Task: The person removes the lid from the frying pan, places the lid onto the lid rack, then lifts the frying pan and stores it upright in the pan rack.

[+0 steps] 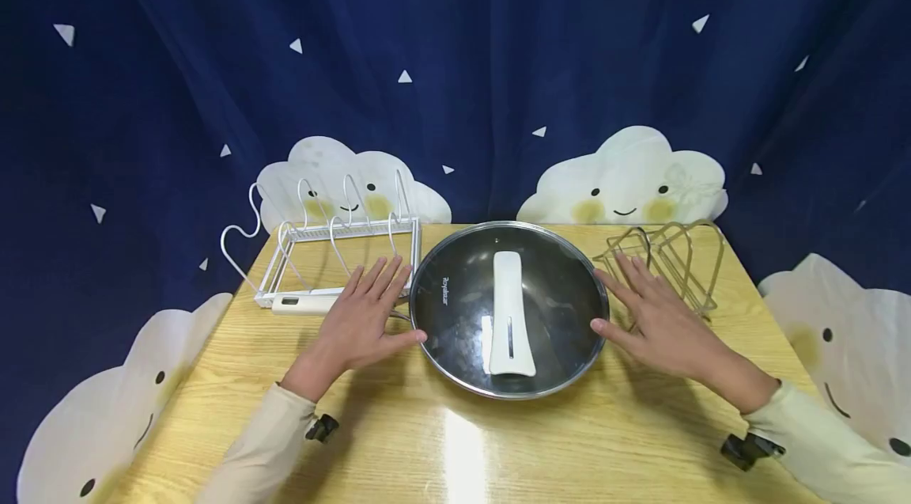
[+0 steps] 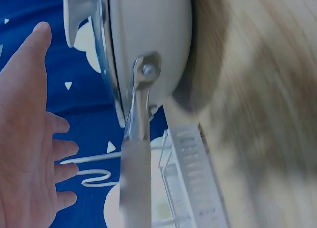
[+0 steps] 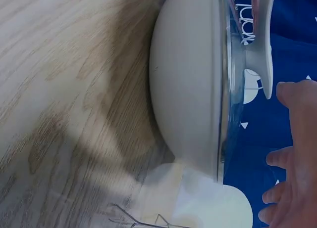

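A wok with a pale outer wall (image 3: 183, 79) stands in the middle of the table, covered by a glass lid (image 1: 562, 314) with a metal rim. Across the lid runs a long cream lid handle (image 1: 509, 282). The wok's cream side handle (image 1: 306, 305) points left, joined by a metal bracket (image 2: 143, 74). My left hand (image 1: 363, 322) hovers over that handle with fingers spread, thumb near the lid's left rim. On the other side my right hand (image 1: 658, 322) has its fingers spread too, thumb and index tip overlapping the lid's right rim in the head view. Both hands hold nothing.
Behind the left hand stands a white wire rack (image 1: 416, 251) with tall loops, at the table's back left. A brown wire rack (image 1: 716, 274) sits at the back right, partly behind my right hand. A dark blue curtain (image 1: 455, 53) with cloud shapes hangs around the wooden table (image 1: 569, 449).
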Available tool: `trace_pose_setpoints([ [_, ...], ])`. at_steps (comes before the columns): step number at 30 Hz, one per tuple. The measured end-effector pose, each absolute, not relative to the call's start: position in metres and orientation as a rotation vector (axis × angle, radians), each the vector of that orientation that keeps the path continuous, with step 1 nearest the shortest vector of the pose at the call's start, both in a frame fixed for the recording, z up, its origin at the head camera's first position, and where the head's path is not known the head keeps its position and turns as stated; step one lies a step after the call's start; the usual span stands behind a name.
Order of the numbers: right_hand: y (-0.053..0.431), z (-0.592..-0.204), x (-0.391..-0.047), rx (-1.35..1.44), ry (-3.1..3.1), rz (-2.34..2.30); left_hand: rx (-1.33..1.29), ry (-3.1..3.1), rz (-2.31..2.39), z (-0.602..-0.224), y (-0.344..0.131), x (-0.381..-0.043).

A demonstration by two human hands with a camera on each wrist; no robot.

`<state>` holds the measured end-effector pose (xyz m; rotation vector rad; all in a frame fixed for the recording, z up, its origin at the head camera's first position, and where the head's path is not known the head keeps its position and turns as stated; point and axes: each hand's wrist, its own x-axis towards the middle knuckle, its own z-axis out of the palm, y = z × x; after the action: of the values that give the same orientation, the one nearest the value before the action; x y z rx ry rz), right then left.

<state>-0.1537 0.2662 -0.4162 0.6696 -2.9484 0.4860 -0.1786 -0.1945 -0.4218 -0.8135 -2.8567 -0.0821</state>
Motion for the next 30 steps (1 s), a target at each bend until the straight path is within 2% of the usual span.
trace_pose_setpoints([
  [12, 0.246, -0.388, -0.15, 0.686, -3.019, 0.766, -0.869, -2.873, -0.095, -0.4, -0.226, -0.187],
  [20, 0.223, -0.377, -0.147, 0.725, -2.996, 0.978, -0.921, -2.906, -0.271, -0.403, -0.249, -0.202],
  [30, 0.202, -0.38, -0.143, 0.666, -2.93, 1.462, -0.803, -3.021, -0.502, -0.409, -0.266, -0.21],
])
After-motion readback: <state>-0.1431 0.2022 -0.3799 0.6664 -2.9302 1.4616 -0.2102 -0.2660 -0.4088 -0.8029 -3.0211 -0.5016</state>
